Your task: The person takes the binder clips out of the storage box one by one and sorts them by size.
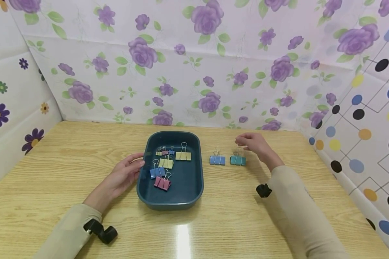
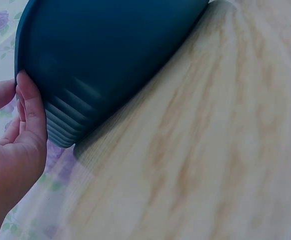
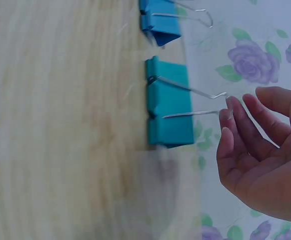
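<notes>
At the near-left side of a dark teal plastic tray, my left hand pinches the rim. The left wrist view shows that hand's thumb and fingers on either side of the wall edge. My right hand is just behind a teal binder clip on the table. In the right wrist view its fingertips are at the ends of the clip's wire handles, with the thumb apart from them. A blue binder clip stands left of the teal one.
Inside the tray lie a yellow binder clip, another yellow clip, a blue clip, a pink clip and several small ones. Flowered cloth hangs along the back edge of the wooden table.
</notes>
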Demonstrator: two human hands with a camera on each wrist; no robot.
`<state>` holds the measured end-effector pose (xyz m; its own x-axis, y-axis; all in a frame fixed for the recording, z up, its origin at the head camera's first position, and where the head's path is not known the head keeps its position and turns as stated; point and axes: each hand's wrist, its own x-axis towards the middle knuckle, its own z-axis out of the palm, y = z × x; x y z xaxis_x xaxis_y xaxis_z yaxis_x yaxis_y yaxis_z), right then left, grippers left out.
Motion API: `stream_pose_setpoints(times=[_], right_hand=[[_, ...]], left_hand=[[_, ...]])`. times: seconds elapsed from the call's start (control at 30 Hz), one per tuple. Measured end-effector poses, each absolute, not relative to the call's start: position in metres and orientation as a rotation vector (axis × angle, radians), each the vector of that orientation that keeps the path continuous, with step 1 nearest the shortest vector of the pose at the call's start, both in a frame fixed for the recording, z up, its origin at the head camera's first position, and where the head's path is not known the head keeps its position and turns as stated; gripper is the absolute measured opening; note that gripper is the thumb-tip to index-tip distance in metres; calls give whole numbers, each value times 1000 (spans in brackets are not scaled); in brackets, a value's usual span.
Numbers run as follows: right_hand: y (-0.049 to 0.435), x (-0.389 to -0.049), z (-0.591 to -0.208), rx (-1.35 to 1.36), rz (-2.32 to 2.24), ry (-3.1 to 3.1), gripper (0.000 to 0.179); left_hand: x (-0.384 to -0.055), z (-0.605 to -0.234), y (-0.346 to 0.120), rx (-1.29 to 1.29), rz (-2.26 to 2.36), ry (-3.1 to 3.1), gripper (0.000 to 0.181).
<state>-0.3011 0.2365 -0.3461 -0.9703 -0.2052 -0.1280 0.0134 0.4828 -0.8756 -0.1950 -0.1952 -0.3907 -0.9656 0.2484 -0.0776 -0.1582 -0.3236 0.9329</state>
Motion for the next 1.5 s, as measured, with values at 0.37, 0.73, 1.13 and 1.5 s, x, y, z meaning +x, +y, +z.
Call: stream_pose_setpoints(times=[0.37, 0.73, 1.13, 1.5], right_hand=[[212, -307, -324, -199, -1484, 2533, 40], [165, -304, -311, -367, -1444, 2496, 30], [115, -306, -305, -496, -1336, 2465, 27], [91, -307, -303, -515, -1239, 2519, 25]], left_hand=[[-194, -390, -196, 139, 2368, 1658, 40], [-196, -393, -197, 111, 2358, 1670, 44], [-196, -394, -195, 171, 2397, 1629, 41], [-196, -394, -196, 129, 2401, 1606, 43]])
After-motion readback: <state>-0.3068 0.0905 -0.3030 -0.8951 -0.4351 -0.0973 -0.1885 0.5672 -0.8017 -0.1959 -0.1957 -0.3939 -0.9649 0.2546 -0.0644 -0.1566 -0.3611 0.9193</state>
